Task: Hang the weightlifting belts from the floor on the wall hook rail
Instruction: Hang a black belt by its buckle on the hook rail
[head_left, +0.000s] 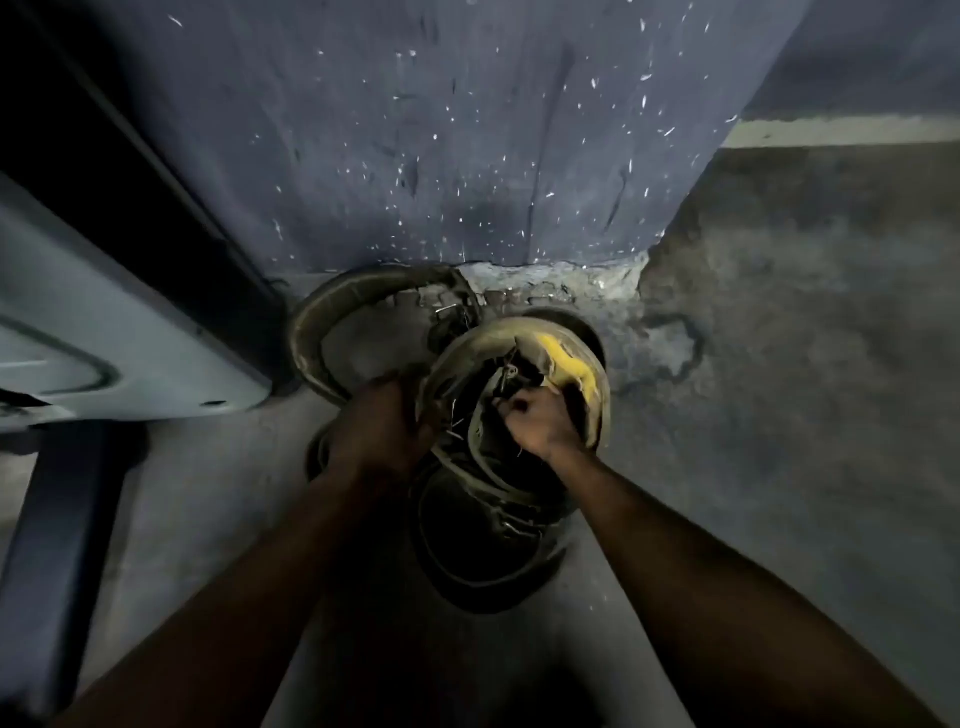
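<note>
Currently all belts are on the floor (779, 415) by the wall (467, 156) base; hook rail not in view. Left: one coiled belt (311, 332) untouched. Left hand (387, 421) and right hand (540, 421) both closed on the yellow-patched belt (566, 358) atop the pile. None visibly hung.

No readable text, labels, brand marks, numbers or signs anywhere in the frame. Light is dim. Yellow patch on the coiled belt (563, 358) at centre carries no lettering that can be made out. Blue wall (415, 156) across the top shows only white flecks and scuffs.
</note>
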